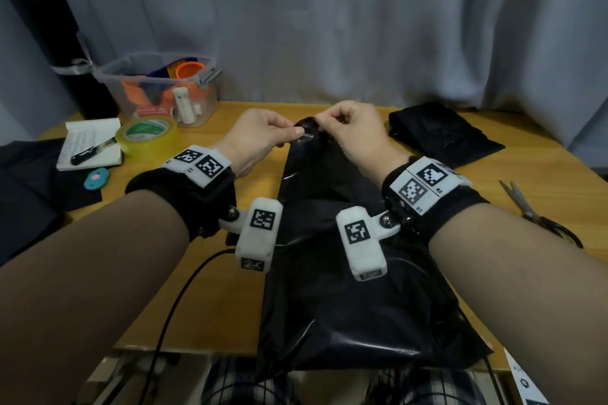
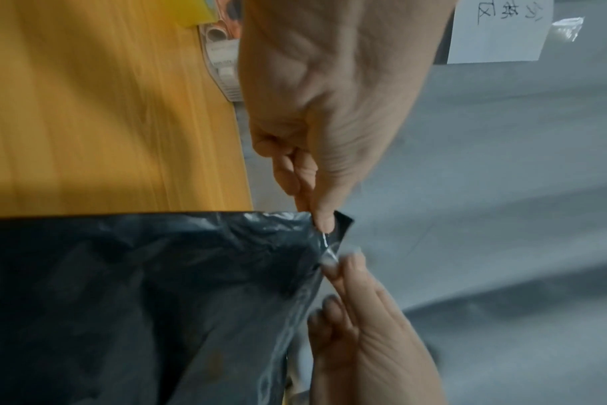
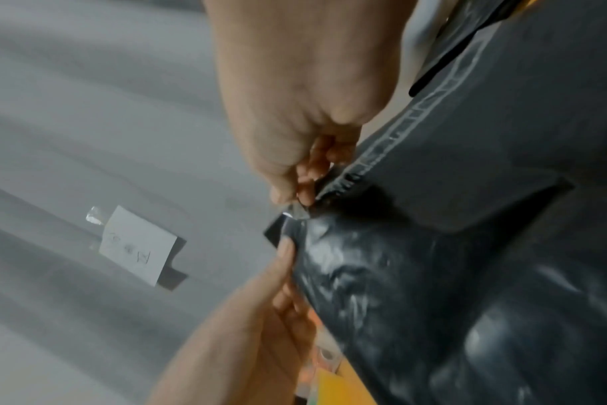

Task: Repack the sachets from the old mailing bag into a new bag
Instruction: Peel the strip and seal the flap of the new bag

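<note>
The left hand [image 1: 260, 135] pinches the far end of a black mailing bag [image 1: 332, 273] between thumb and curled fingers. The right hand [image 1: 355, 131] pinches the same end just beside it, its fingertips [image 3: 295, 189] closed on a small shiny strip at the bag's corner. The bag lies lengthwise on a yellow wooden table [image 1: 210, 279], its near end hanging over the table's front edge toward the person's lap; what it holds is hidden.

Behind the table hangs a grey curtain [image 1: 362, 20], with a white handwritten note [image 3: 137, 246] taped to it.

At the far left stands a clear plastic box [image 1: 158, 89] holding orange and blue items and a white tube. In front of it sits a roll of yellowish tape [image 1: 146, 135], touching a notepad [image 1: 92, 145] with a black pen [image 1: 93, 149] lying on it. Near the notepad's front edge lies a small blue oval object [image 1: 96, 178]. Dark fabric [image 1: 26, 194] covers the table's left edge.

Right of the hands lies a folded black bag [image 1: 441, 138], apart from the held one. Scissors [image 1: 539, 217] rest near the right edge.
</note>
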`<state>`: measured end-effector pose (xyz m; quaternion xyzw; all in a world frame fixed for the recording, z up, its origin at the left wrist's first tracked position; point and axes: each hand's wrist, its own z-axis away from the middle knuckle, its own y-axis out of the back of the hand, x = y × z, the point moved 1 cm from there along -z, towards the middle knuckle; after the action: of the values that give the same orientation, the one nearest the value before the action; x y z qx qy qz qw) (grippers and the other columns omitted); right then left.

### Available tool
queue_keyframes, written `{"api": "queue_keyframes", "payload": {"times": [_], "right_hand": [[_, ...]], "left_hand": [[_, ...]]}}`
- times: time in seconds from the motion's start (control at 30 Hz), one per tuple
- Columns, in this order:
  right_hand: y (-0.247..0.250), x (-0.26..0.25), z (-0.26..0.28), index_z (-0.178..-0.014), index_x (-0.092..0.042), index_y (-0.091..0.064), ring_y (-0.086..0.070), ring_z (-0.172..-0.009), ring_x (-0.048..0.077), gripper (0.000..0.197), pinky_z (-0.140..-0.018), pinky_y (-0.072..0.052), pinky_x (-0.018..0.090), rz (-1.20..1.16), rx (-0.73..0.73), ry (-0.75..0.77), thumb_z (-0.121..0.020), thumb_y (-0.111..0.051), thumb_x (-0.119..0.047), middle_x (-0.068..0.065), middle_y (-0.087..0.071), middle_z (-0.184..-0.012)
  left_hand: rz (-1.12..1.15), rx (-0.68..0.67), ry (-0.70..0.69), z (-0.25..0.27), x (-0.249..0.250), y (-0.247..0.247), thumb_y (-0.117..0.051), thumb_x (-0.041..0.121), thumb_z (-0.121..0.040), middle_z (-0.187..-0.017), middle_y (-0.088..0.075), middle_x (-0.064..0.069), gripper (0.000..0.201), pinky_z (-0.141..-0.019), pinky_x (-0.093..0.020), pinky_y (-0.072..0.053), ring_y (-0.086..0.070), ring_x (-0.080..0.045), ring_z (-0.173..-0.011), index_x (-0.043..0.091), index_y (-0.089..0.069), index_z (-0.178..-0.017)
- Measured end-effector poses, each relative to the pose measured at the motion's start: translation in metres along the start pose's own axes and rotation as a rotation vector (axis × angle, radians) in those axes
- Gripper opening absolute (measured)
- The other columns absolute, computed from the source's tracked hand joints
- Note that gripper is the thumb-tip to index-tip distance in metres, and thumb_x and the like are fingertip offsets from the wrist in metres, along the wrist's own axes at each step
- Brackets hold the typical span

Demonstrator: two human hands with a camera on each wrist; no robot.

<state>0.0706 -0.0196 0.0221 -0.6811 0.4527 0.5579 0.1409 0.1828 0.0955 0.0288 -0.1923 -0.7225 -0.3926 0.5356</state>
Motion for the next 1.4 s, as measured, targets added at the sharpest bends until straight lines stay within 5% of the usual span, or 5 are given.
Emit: {"api": "queue_keyframes", "payload": {"times": [0.13, 0.33, 0.63, 0.97, 1.4], "right_hand": [[0.027, 0.011, -0.007, -0.072, -0.011, -0.054, -0.052, -0.039, 0.001, 0.023, -0.043, -0.042, 0.015, -0.320, 0.155, -0.201, -0.095, -0.053, -0.012, 0.007, -0.059, -0.068], [0.063, 0.016, 0.001, -0.085, -0.008, -0.045, -0.069, -0.070, 0.018, 0.015, -0.069, -0.059, 0.025, -0.758, 0.238, -0.254, -0.099, -0.041, -0.006, 0.015, -0.063, -0.084], [0.102, 0.028, 0.007, -0.115, -0.017, -0.066, -0.046, -0.107, 0.025, 0.038, -0.099, -0.038, 0.030, 0.842, -0.128, 0.035, -0.079, -0.073, -0.031, 0.008, -0.042, -0.104], [0.165, 0.067, 0.033, -0.074, -0.010, -0.066, -0.064, -0.082, 0.027, 0.018, -0.081, -0.053, 0.041, 0.373, 0.332, -0.326, -0.087, -0.063, -0.022, 0.009, -0.066, -0.077], [0.213, 0.090, 0.062, -0.118, -0.001, -0.062, -0.058, -0.112, 0.034, 0.031, -0.093, -0.047, 0.037, 0.442, 0.703, -0.624, -0.092, -0.044, -0.004, 0.019, -0.062, -0.121]], "left_hand": [[0.026, 0.084, 0.100, -0.003, -0.009, 0.005, -0.068, 0.022, -0.085, -0.065, -0.051, 0.005, 0.020, -0.051, -0.016, -0.032, -0.040, -0.005, -0.055, 0.018, -0.057, -0.069], [0.203, 0.082, 0.228, -0.006, -0.017, 0.001, -0.063, 0.017, -0.089, -0.067, -0.056, 0.001, 0.019, -0.032, -0.014, -0.032, -0.047, -0.002, -0.038, 0.016, -0.051, -0.074], [0.497, 0.107, 0.261, -0.011, -0.010, -0.016, -0.057, 0.003, -0.089, -0.096, -0.065, -0.018, 0.003, -0.074, -0.023, -0.059, -0.072, -0.019, -0.076, 0.002, -0.057, -0.086], [0.460, 0.224, 0.315, -0.013, -0.014, -0.028, -0.055, 0.014, -0.093, -0.085, -0.060, -0.010, 0.005, -0.061, -0.023, -0.059, -0.069, -0.023, -0.073, 0.009, -0.056, -0.093], [0.499, 0.284, 0.332, -0.012, -0.015, -0.033, -0.048, 0.012, -0.096, -0.080, -0.059, -0.008, 0.008, -0.053, -0.019, -0.057, -0.066, -0.021, -0.069, 0.008, -0.054, -0.101]]}}
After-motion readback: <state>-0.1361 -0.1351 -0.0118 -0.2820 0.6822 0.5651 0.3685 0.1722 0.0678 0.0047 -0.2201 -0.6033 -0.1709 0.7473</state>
